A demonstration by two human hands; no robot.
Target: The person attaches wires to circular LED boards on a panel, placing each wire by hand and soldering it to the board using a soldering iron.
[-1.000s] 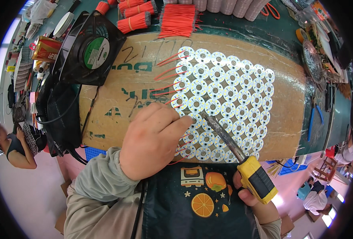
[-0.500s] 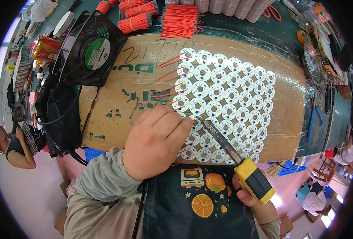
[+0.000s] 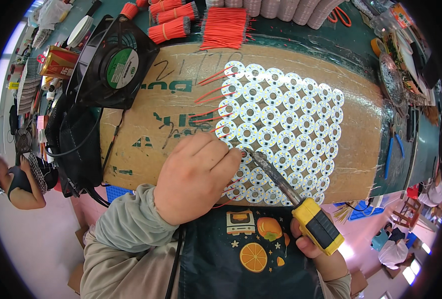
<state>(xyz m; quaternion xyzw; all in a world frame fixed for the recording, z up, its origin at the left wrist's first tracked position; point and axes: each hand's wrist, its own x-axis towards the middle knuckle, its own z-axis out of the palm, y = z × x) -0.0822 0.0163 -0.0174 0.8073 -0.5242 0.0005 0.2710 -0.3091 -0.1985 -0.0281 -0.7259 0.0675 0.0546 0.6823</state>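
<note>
Rows of round white LED boards [image 3: 288, 119] with hollow centres lie closely packed on a brown cardboard sheet [image 3: 181, 65]. My left hand [image 3: 196, 174] is closed in a pinch over the left column, its fingertips hiding whatever they hold. In my right hand [image 3: 307, 241] is a soldering iron [image 3: 317, 224] with a yellow and black handle. Its dark metal tip [image 3: 255, 154] is down on a board beside my left fingertips. Red wires [image 3: 211, 93] stick out leftward from several boards of the left column; more show below my left hand.
A black fan [image 3: 113, 65] stands left of the boards. Bundles of red wires [image 3: 224, 27] and stacked grey discs [image 3: 281, 9] line the far side. Blue-handled pliers [image 3: 390, 154] lie at right, below a round metal dish [image 3: 393, 82]. Other people sit beyond both sides.
Both hands stay almost in place. The soldering iron's handle has shifted very slightly; its tip remains at the same board. The boards near the far left have moved a touch.
</note>
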